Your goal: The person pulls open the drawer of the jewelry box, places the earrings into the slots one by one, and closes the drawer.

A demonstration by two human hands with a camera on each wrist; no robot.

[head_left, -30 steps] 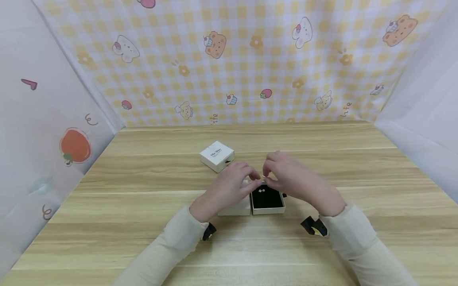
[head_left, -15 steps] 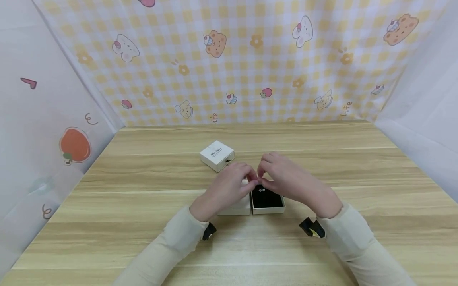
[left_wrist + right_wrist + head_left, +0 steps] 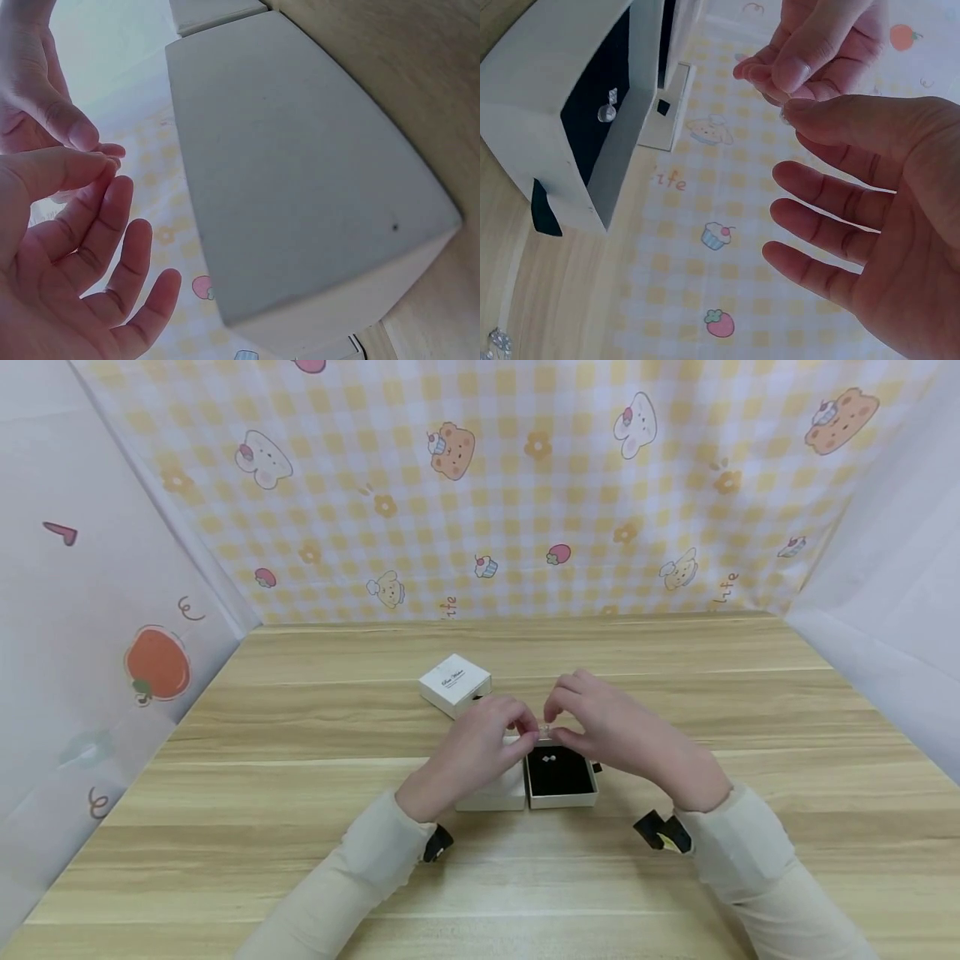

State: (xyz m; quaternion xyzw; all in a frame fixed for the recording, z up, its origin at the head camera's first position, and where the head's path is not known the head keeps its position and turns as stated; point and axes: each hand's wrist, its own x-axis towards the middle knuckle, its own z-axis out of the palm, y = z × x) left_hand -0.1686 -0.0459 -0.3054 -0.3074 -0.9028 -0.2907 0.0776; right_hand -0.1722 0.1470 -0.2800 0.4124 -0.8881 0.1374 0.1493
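Observation:
In the head view, my left hand and right hand meet fingertip to fingertip above the back edge of an open jewelry box tray. Black lining fills the tray, and an earring sits on it. The right wrist view shows a small shiny earring at my right thumb and index fingertips. My left thumb and index finger pinch close against it; their grip partly hides the piece. The other fingers of both hands are spread. Left of the tray stands the white box cover, partly under my left hand.
A second white jewelry box with printed lettering lies farther back on the wooden table. Clear sparkling pieces lie on the table near the tray's black pull tab. A checked cloth hangs behind.
My right hand moved left until its fingertips met the left hand's, then drew back slightly to the right. The left hand stayed nearly in place. The boxes have not moved.

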